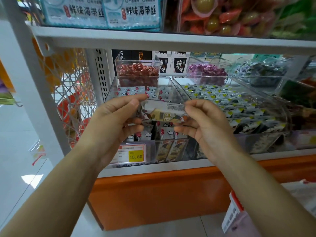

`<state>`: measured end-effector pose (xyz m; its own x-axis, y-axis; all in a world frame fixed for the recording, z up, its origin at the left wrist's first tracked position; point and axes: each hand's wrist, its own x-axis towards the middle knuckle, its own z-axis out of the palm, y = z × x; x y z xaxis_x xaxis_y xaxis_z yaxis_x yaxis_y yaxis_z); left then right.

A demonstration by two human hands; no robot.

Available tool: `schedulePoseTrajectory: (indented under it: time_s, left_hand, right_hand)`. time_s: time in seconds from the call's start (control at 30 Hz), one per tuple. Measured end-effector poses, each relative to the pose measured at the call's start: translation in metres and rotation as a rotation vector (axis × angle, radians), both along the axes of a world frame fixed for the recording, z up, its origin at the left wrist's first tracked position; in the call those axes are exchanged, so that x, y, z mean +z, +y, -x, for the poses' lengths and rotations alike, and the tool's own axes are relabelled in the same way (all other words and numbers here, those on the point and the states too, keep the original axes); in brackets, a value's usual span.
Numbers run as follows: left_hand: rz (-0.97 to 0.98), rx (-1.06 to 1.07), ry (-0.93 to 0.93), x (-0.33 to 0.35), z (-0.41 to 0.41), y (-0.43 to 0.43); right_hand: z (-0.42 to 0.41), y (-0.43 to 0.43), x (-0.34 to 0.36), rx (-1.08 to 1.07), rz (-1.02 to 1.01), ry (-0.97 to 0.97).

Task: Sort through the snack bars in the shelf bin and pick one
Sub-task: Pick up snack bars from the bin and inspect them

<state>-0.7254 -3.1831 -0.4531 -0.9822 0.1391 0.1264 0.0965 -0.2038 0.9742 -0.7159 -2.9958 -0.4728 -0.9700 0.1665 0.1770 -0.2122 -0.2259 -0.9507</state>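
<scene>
White shop shelves [153,43] stand before me, holding a clear plastic bin [112,88] of small wrapped snack bars [165,132]. Above this bin, my left hand [111,118] pinches one end of a grey-and-yellow wrapped snack bar [164,114]; my right hand [204,122] pinches the other end.

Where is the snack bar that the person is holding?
Head view, centre: the snack bar is pinched at its ends between the left hand and right hand, just above the front of the clear bin.

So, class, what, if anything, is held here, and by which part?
One snack bar, pinched by its ends: left hand at the left end, right hand at the right.
</scene>
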Motion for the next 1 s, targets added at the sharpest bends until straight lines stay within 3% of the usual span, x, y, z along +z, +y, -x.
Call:
schedulePoseTrajectory:
  time_s: [0.3,0.7,1.0]
  left_hand:
    - [0.251,0.048,0.071,-0.011,0.006,0.001]
    - [0.62,0.041,0.313,-0.004,-0.001,-0.004]
    - [0.641,0.021,0.292,-0.001,-0.007,-0.001]
  right_hand:
    - [0.001,-0.002,-0.003,0.024,-0.134,0.072]
    - [0.0,-0.001,-0.003,-0.18,-0.325,0.101]
    - [-0.004,0.0,-0.003,-0.161,-0.52,0.242]
